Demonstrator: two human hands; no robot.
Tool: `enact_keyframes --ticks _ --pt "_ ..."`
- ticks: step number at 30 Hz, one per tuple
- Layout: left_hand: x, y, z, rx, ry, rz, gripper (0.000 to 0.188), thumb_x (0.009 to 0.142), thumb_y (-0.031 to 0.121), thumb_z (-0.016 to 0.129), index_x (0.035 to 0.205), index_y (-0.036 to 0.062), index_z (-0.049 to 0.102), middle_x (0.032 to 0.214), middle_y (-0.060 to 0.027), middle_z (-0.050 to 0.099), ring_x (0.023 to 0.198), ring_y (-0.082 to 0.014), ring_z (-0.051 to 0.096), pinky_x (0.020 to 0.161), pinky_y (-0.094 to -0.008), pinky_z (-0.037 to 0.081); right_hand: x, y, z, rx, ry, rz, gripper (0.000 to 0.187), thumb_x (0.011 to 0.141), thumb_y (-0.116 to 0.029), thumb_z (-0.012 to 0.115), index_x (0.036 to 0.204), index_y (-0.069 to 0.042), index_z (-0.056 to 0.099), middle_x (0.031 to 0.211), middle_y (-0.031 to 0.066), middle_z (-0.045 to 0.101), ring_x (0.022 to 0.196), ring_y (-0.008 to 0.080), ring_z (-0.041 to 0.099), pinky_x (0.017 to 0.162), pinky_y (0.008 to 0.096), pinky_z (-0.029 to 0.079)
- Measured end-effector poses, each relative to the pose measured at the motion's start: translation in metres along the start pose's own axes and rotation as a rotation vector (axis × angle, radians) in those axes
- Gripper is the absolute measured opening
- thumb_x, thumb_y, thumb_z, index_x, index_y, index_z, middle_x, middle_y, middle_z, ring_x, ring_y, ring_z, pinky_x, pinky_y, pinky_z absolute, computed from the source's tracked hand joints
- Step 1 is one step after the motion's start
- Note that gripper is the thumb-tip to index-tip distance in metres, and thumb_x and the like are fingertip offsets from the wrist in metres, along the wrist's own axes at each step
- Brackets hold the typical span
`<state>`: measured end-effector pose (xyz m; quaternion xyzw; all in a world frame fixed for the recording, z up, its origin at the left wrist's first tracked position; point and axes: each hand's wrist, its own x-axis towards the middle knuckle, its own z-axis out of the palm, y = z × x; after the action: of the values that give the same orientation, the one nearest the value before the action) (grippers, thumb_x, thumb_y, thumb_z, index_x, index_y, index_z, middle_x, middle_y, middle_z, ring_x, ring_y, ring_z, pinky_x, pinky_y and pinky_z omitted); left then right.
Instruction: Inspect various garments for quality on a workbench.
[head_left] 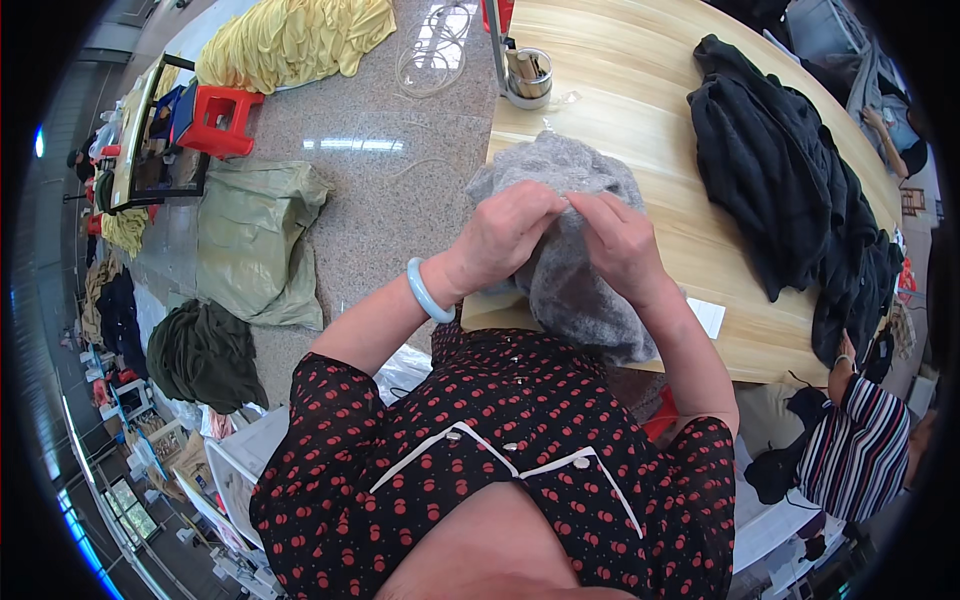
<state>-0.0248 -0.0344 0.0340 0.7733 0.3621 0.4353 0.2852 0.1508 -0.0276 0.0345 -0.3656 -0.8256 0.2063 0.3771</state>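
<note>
A fuzzy grey knit piece [590,300] lies bunched on the near left part of the wooden table [620,60], partly hanging over the front edge. Above it, my left hand [505,232] and my right hand [622,245] meet with thumbs and forefingers pinched together, fingertips nearly touching. Whatever sits between those fingertips is too small to make out. My other fingers are curled in, and a pale bangle [428,290] circles my left wrist.
A cup with tools [528,78] stands at the table's left edge. Dark garments [765,170] lie along the right, where a person in stripes [855,450] touches them. A white card [706,317] lies near the front edge. Left on the floor are a red stool [222,122] and green sack [258,240].
</note>
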Motion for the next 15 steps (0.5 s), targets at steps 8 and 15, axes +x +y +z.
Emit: enact_keyframes --ticks 8,15 --pt "-0.007 0.002 0.01 0.101 0.061 -0.162 0.008 0.076 -0.002 0.053 0.084 0.0009 0.052 0.075 -0.0147 0.054 0.07 -0.0316 0.055 0.06 -0.0353 0.045 -0.005 0.005 0.014 -0.051 0.045 -0.017 0.027 0.066 0.008 0.054 0.092 0.001 0.055 0.069 0.0116 0.051 0.057 0.0265 0.052 0.051 0.0337 0.043" --pt "-0.011 0.001 0.029 0.247 0.266 -0.077 0.011 0.074 -0.004 0.054 0.083 -0.0001 0.051 0.073 -0.0152 0.054 0.066 -0.0313 0.054 0.059 -0.0358 0.044 -0.005 0.005 0.034 -0.036 0.182 0.034 0.019 0.066 0.003 0.056 0.085 -0.002 0.053 0.063 0.0104 0.048 0.053 0.0265 0.051 0.047 0.0346 0.042"
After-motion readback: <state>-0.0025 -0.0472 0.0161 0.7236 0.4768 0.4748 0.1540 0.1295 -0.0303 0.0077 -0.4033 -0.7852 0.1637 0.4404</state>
